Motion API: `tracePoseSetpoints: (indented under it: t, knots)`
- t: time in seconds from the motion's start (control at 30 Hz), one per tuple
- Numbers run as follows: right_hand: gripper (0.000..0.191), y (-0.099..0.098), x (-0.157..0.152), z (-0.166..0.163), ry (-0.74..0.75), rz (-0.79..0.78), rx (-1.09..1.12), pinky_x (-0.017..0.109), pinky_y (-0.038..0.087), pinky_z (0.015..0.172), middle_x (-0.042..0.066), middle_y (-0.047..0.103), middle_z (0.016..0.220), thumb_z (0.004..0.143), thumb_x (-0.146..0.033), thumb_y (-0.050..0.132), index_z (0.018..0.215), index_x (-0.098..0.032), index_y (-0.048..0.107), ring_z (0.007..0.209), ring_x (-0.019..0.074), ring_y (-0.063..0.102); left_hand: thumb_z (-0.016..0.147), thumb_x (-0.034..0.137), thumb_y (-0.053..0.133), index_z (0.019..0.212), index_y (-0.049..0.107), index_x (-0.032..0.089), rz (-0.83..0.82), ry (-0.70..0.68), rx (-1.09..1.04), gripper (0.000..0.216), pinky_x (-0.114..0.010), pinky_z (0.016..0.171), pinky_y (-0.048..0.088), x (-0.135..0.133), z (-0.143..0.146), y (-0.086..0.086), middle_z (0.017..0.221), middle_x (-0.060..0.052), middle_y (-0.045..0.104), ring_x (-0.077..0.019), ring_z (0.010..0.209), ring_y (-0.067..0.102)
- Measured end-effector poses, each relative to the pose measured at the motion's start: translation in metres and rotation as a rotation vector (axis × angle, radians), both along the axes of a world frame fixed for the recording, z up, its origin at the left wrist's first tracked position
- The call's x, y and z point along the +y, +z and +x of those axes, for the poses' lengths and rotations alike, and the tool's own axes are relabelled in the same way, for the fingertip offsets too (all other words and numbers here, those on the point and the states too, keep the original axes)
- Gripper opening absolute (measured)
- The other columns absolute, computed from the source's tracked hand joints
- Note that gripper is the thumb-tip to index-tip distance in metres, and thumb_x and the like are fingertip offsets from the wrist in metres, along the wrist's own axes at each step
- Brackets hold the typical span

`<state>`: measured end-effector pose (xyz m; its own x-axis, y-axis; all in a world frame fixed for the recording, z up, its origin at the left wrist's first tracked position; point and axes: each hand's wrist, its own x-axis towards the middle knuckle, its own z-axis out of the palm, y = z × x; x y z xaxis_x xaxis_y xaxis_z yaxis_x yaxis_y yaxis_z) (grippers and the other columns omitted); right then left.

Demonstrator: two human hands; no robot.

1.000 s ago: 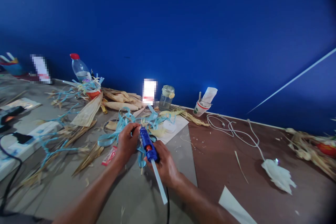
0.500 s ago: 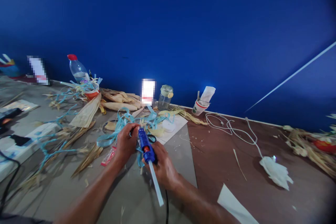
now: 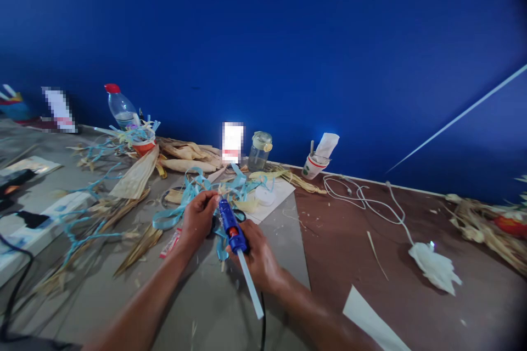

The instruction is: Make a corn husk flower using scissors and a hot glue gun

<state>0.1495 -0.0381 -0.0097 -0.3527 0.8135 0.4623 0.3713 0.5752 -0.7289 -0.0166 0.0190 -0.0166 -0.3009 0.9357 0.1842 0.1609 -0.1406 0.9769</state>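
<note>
My right hand (image 3: pixel 257 258) grips a blue glue gun (image 3: pixel 231 226) with a clear glue stick (image 3: pixel 250 292) sticking out of its back toward me. The gun's nozzle points at what my left hand (image 3: pixel 198 218) pinches: a small piece among light blue ribbon strips (image 3: pixel 187 197) and pale husk; I cannot make out the piece itself. Both hands work over the grey tabletop (image 3: pixel 214 307), close together, fingers closed.
Dried corn husks (image 3: pixel 135 175) and blue strips litter the left. A water bottle (image 3: pixel 118 107), a glass jar (image 3: pixel 260 151) and a paper cup (image 3: pixel 315 164) stand along the blue wall. A white cord (image 3: pixel 370 205) and white husk flower (image 3: pixel 436 269) lie on the brown board at right.
The hands and glue gun stay together almost in place; the view shifted slightly. The grip has not changed.
</note>
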Motion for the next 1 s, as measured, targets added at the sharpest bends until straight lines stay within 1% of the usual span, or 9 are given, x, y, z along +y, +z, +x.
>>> tracePoseSetpoints:
  t: [0.37, 0.5, 0.7, 0.8, 1.0]
  knots:
    - [0.008, -0.0028, 0.0012, 0.0006, -0.007, 0.021, -0.005, 0.033, 0.045, 0.069, 0.005, 0.056, 0.082, 0.080, -0.021, 0.054, 0.087, -0.020, 0.053, 0.077, 0.0208, 0.053, 0.073, 0.033, 0.062, 0.077, 0.068, 0.018, 0.001, 0.016, 0.003, 0.017, -0.027, 0.064, 0.044, -0.0017, 0.0008, 0.0030, 0.071, -0.001, 0.065, -0.0160, 0.068, 0.058]
    - [0.008, -0.0006, 0.0008, 0.0006, -0.011, 0.023, -0.003, 0.033, 0.045, 0.069, 0.005, 0.057, 0.083, 0.080, -0.021, 0.055, 0.088, -0.020, 0.053, 0.077, 0.0205, 0.053, 0.074, 0.032, 0.061, 0.079, 0.068, 0.018, 0.001, -0.001, -0.038, 0.016, -0.026, 0.064, 0.043, -0.0023, 0.0012, 0.0036, 0.072, 0.000, 0.065, -0.0151, 0.067, 0.057]
    - [0.007, 0.0001, -0.0001, 0.0010, -0.013, 0.017, -0.014, 0.032, 0.045, 0.068, 0.005, 0.057, 0.083, 0.080, -0.020, 0.055, 0.086, -0.019, 0.054, 0.077, 0.0198, 0.053, 0.073, 0.031, 0.063, 0.077, 0.068, 0.018, 0.007, 0.004, -0.056, 0.015, -0.025, 0.062, 0.042, -0.0014, 0.0008, 0.0005, 0.070, 0.000, 0.064, -0.0149, 0.065, 0.056]
    - [0.010, -0.0010, 0.0002, 0.0015, -0.019, 0.022, -0.010, 0.032, 0.045, 0.068, 0.004, 0.057, 0.084, 0.079, -0.020, 0.056, 0.089, -0.019, 0.054, 0.077, 0.0197, 0.053, 0.073, 0.031, 0.063, 0.079, 0.069, 0.019, 0.000, -0.010, -0.069, 0.015, -0.025, 0.062, 0.042, -0.0011, 0.0007, -0.0014, 0.071, 0.000, 0.064, -0.0145, 0.065, 0.055]
    - [0.010, -0.0018, 0.0015, 0.0022, -0.018, 0.056, -0.020, 0.032, 0.045, 0.069, 0.005, 0.057, 0.084, 0.079, -0.020, 0.056, 0.089, -0.019, 0.054, 0.078, 0.0203, 0.054, 0.072, 0.030, 0.065, 0.076, 0.068, 0.019, 0.001, 0.002, -0.077, 0.013, -0.025, 0.064, 0.042, -0.0020, 0.0018, 0.0014, 0.070, 0.000, 0.064, -0.0150, 0.066, 0.055]
